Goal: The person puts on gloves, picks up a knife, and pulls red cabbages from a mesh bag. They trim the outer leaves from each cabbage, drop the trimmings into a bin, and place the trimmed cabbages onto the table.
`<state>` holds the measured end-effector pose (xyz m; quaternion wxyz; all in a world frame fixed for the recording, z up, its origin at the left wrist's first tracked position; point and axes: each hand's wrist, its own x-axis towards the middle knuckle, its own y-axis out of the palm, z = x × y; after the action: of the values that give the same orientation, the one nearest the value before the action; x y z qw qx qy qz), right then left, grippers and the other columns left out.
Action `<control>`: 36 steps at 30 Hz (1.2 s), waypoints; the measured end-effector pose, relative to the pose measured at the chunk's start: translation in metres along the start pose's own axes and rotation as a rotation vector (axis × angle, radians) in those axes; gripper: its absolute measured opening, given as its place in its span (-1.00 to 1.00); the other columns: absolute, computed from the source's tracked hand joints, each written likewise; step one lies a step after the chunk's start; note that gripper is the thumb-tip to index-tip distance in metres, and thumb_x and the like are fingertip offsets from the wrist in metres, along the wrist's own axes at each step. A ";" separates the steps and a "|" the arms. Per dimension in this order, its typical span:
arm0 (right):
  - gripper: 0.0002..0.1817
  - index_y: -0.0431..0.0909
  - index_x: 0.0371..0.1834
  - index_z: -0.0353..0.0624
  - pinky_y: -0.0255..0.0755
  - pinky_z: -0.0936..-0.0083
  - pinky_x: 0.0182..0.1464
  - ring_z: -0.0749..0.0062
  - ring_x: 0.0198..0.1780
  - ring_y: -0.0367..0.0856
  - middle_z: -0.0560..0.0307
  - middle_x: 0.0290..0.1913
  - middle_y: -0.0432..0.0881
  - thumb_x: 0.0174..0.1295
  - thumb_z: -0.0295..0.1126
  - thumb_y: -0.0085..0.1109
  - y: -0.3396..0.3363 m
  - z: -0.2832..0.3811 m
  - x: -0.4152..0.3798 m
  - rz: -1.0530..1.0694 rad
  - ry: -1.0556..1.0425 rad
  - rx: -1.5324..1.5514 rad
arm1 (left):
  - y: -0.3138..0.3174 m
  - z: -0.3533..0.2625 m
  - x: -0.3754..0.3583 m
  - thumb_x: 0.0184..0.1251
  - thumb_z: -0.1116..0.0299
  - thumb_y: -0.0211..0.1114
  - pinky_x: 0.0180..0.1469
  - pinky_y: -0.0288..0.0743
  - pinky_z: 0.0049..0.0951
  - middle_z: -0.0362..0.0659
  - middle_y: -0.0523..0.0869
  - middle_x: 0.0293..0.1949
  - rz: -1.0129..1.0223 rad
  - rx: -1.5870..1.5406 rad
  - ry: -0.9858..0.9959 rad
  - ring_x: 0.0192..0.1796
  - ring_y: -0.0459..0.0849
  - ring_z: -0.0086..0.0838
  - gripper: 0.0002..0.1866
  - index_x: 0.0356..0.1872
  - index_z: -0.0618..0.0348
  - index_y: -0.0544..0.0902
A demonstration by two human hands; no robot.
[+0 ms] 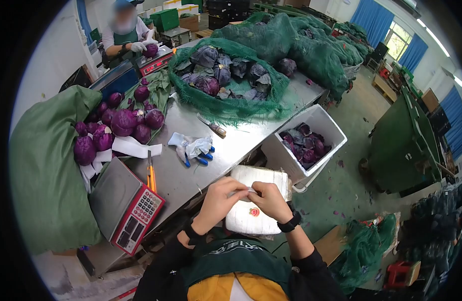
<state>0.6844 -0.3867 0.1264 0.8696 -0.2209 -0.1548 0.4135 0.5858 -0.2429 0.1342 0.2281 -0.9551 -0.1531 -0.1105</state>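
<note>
Above a white foam box (231,215) close to my body, both hands meet with fingertips pinched. My left hand (222,198) and my right hand (269,200) hold a small whitish piece (249,192) between them, too small to identify. A pair of white and blue gloves (192,148) lies on the metal table (178,173). Behind the gloves is a knife (212,125) with a brown handle. An orange cutter (150,173) rests beside the red and silver scale (140,213).
Purple cabbages (124,122) lie by a green sack (50,165) on the left. An open green net (231,105) holds dark cabbages. A white foam bin (336,131) with leaves stands right. A co-worker (124,32) holds a cabbage at the far left.
</note>
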 end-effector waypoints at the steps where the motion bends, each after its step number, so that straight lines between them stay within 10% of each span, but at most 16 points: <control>1: -0.72 0.44 -0.59 -0.36 0.32 0.31 -0.47 0.13 -0.62 0.47 -0.11 -0.68 0.47 0.13 -0.36 0.16 -0.005 0.001 -0.001 0.013 0.040 -0.034 | 0.001 0.001 0.000 0.11 0.47 0.34 -0.21 0.46 -0.43 -0.06 0.65 -0.33 -0.002 -0.001 0.002 -0.30 0.62 -0.29 -0.84 -0.28 0.31 0.66; 10: -0.82 0.41 -0.38 -0.30 0.33 0.51 -0.48 0.49 -0.54 0.44 0.10 -0.55 0.49 0.13 -0.42 0.17 0.005 -0.023 -0.013 -0.214 0.041 -0.012 | 0.012 0.027 -0.007 0.11 0.54 0.34 -0.37 0.39 -0.58 -0.15 0.62 -0.44 -0.131 -0.189 -0.240 -0.40 0.56 -0.52 -0.89 -0.33 0.30 0.65; 17: -0.84 0.41 -0.33 -0.32 0.44 0.37 -0.35 0.14 -0.42 0.60 -0.13 -0.47 0.56 0.19 -0.44 0.14 0.029 -0.005 -0.011 -0.196 0.122 0.101 | 0.018 -0.012 -0.029 0.04 0.68 0.25 -0.22 0.50 -0.40 -0.05 0.59 -0.31 -0.311 0.151 0.246 -0.32 0.61 -0.20 -0.82 -0.30 0.27 0.59; 24: -0.90 0.43 -0.37 -0.31 0.39 0.40 -0.43 0.14 -0.50 0.55 -0.11 -0.53 0.51 0.22 -0.50 0.11 0.061 0.000 -0.017 -0.413 -0.020 0.027 | 0.032 0.013 -0.046 0.19 0.66 0.13 -0.32 0.48 -0.49 -0.11 0.64 -0.44 -0.261 -0.075 -0.146 -0.37 0.64 -0.42 -0.87 -0.26 0.31 0.57; 27: -0.91 0.43 -0.36 -0.29 0.39 0.38 -0.41 0.11 -0.48 0.55 -0.10 -0.51 0.51 0.20 -0.51 0.14 0.061 0.008 -0.023 -0.324 -0.145 0.055 | 0.029 0.033 -0.047 0.16 0.61 0.12 -0.29 0.49 -0.38 0.04 0.66 -0.42 -0.074 -0.042 -0.190 -0.37 0.66 -0.20 -0.83 -0.22 0.36 0.56; 31: -0.91 0.44 -0.34 -0.25 0.40 0.37 -0.39 0.05 -0.43 0.55 -0.08 -0.47 0.53 0.20 -0.51 0.16 0.077 0.010 -0.035 -0.216 -0.224 0.131 | 0.008 0.049 -0.033 0.15 0.52 0.18 -0.15 0.52 -0.40 -0.04 0.74 -0.29 0.190 -0.293 -0.312 -0.20 0.67 -0.49 -0.79 -0.20 0.36 0.63; 36: -0.90 0.40 -0.33 -0.24 0.39 0.32 -0.41 -0.02 -0.43 0.54 -0.10 -0.48 0.47 0.20 -0.53 0.14 0.084 0.019 -0.036 -0.139 -0.246 0.168 | 0.008 0.030 -0.021 0.34 0.39 0.15 -0.16 0.54 -0.52 -0.15 0.70 -0.14 -0.164 -1.175 -0.690 -0.26 0.65 -0.52 -0.72 -0.06 0.39 0.60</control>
<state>0.5993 -0.3628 0.0968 0.8860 -0.0838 -0.2401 0.3877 0.5732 -0.2407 0.0987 -0.3986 -0.8864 -0.2035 0.1185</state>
